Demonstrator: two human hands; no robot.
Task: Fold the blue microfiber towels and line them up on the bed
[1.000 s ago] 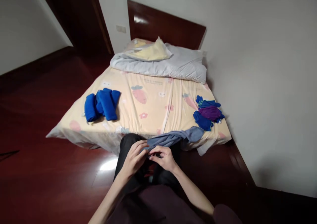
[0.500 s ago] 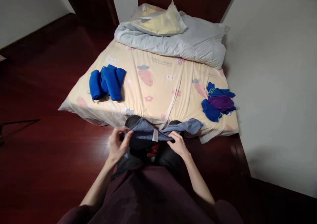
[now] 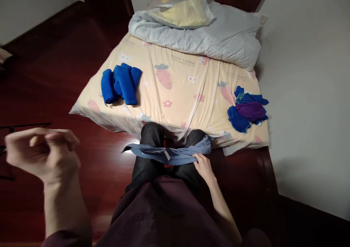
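Observation:
A grey-blue cloth (image 3: 179, 156) with a small white tag lies stretched across my thighs, its left end hanging loose past my knee. At its right part, the fingers of my right hand (image 3: 205, 168) pinch the lower edge. My left hand (image 3: 51, 157) is raised well away from the cloth, at the left of the view and close to the camera. Its fingers are curled in, and nothing shows in them.
Before me is a bed (image 3: 180, 94) with a carrot-print cover. Rolled blue cloths (image 3: 124, 85) lie on its left, crumpled blue and purple cloths (image 3: 248, 110) on its right. A pale quilt (image 3: 191, 39) is bunched behind. A dark thin stand (image 3: 26, 125) is at left.
My left hand has let go of the cloth and swung up and left. The cloth has dropped flat over my thighs, while my right hand keeps its edge.

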